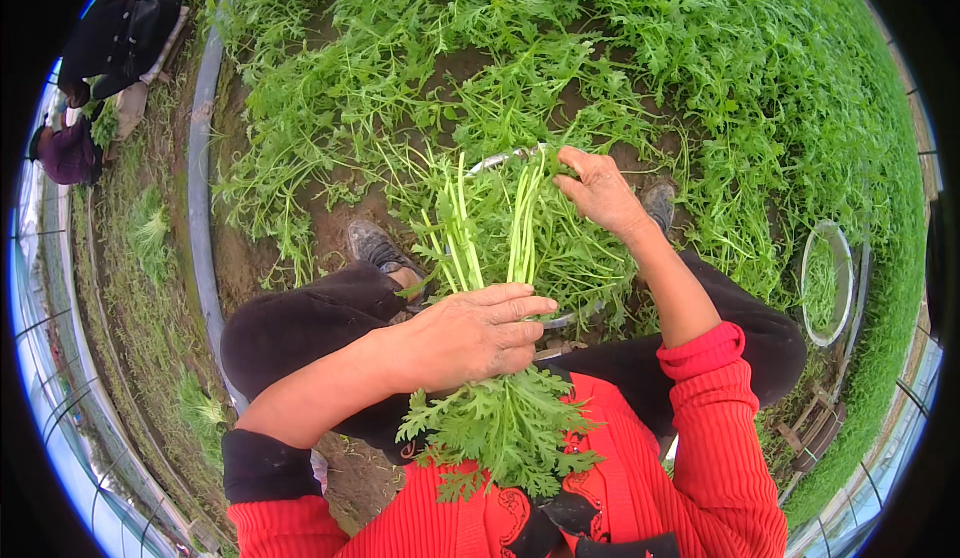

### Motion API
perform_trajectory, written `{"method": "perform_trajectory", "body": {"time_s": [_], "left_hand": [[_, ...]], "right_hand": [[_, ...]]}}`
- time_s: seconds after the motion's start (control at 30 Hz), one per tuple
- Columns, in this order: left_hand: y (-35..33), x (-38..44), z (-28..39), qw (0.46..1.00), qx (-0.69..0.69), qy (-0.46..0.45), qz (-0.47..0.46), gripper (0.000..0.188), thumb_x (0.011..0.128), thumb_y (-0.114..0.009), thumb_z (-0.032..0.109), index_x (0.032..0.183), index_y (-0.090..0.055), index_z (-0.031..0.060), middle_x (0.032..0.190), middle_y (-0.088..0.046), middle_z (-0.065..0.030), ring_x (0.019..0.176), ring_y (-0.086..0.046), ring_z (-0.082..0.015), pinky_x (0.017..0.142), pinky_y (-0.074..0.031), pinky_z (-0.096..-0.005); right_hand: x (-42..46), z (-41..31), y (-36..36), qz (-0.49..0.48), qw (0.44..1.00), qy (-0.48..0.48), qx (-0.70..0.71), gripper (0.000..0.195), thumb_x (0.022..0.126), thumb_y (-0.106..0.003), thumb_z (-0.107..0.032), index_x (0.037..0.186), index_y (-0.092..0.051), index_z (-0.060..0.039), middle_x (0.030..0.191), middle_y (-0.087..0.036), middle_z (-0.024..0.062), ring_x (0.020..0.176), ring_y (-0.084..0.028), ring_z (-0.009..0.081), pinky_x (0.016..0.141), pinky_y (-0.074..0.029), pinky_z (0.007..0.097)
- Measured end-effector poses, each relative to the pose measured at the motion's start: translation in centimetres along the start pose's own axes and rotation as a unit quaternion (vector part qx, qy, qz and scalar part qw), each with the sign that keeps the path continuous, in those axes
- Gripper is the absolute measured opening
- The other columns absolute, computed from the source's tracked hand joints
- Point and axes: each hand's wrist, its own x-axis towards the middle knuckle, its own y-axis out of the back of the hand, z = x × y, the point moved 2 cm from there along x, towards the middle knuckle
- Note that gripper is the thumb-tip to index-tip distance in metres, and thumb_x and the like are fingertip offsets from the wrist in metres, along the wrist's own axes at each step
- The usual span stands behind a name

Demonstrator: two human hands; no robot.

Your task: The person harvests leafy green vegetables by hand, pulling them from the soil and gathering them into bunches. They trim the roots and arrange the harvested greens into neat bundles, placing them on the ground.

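My left hand is closed around a bunch of leafy green stems. Their pale cut ends point away from me, and the lobed leaves hang against my red sweater. Beyond the bunch, to the right, my right hand has its thumb and fingers pinched together at a bit of green leaf. Loose picked greens lie in a container between my knees; only parts of its pale rim show, the rest is covered by plants.
Leafy plants grow densely ahead and right. A grey pipe runs along the left, with cut bunches beyond it. A round basket and a small wooden stool are at right. Two people are at upper left.
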Motion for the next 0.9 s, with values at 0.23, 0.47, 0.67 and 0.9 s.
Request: {"method": "perform_trajectory", "body": {"time_s": [0.23,0.47,0.67,0.9], "left_hand": [[-0.5,-0.2,0.2,1.0,-0.003,0.004,-0.03,0.018,0.072,-0.057,0.015,0.088,-0.059,0.0069,0.11,-0.058,-0.009,0.122,-0.048,-0.0304,0.105,-0.039,-0.0443],[-0.6,0.1,0.0,1.0,-0.017,-0.009,-0.024,0.018,0.072,-0.056,0.016,0.087,-0.059,0.0059,0.109,-0.059,-0.0105,0.121,-0.049,-0.0306,0.105,-0.038,-0.0439],[-1.5,0.0,0.0,0.999,-0.022,-0.017,-0.021,0.018,0.072,-0.056,0.015,0.085,-0.061,0.0047,0.104,-0.06,-0.0101,0.118,-0.05,-0.0298,0.105,-0.038,-0.0423],[0.5,0.5,-0.3,0.996,-0.059,0.05,0.041,0.015,0.073,-0.057,0.014,0.085,-0.064,0.0091,0.111,-0.062,-0.0038,0.115,-0.051,-0.0272,0.1,-0.037,-0.0421]], "right_hand": [[1.6,-9.0,1.5,-0.205,0.973,0.065,-0.077,0.069,0.074,-0.074,-0.04,0.129,-0.046,-0.0076,0.064,-0.056,0.0107,0.059,-0.054,0.0231,0.059,-0.044,0.036],[4.3,-4.8,-1.5,-0.088,0.979,0.134,-0.125,0.015,0.082,-0.061,-0.012,0.094,-0.056,-0.0032,0.069,-0.055,0.0167,0.066,-0.059,0.032,0.063,-0.045,0.0413],[5.2,-9.1,-0.9,-0.166,0.961,0.121,-0.187,0.045,0.077,-0.068,-0.026,0.116,-0.055,-0.0066,0.084,-0.062,0.0189,0.082,-0.063,0.0349,0.074,-0.049,0.0439],[7.0,-5.2,-4.2,-0.204,0.946,0.128,-0.216,0.01,0.078,-0.055,-0.011,0.079,-0.058,-0.0016,0.073,-0.06,0.0205,0.078,-0.061,0.0369,0.07,-0.048,0.0468]]}}
